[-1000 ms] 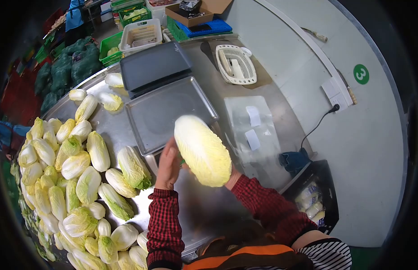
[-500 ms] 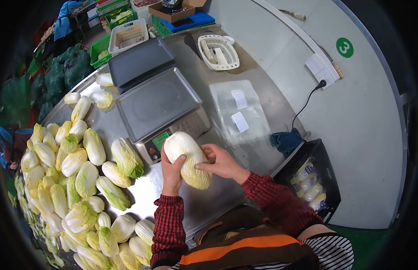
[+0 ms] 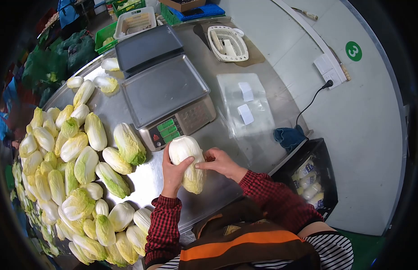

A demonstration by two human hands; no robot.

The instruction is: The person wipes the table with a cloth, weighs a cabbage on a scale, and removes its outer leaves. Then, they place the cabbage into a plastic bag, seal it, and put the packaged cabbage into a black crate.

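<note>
A napa cabbage point(image 3: 187, 157), white at its base end and pale yellow toward the leaves, is held up in front of me, base end away from my body. My left hand point(image 3: 174, 173) wraps its left side, thumb lying across the front. On the other side my right hand point(image 3: 220, 163) touches the cabbage with thumb and fingertips. Just beyond is a weighing scale point(image 3: 166, 92) with a bare grey tray and a lit green display point(image 3: 167, 128). Many more napa cabbages point(image 3: 86, 164) lie heaped to the left of my left hand.
Clear plastic bags point(image 3: 258, 121) with white labels lie right of the scale. A white basket point(image 3: 238, 47) stands farther back. Bagged cabbages fill a black crate point(image 3: 329, 180) at the right. A blue cloth point(image 3: 288, 137) sits by the table edge, near a hanging cord point(image 3: 310, 95).
The cabbage is turned slightly more upright in my hands, and its base end no longer covers the scale's display. My view has shifted a little. Both hands keep their hold.
</note>
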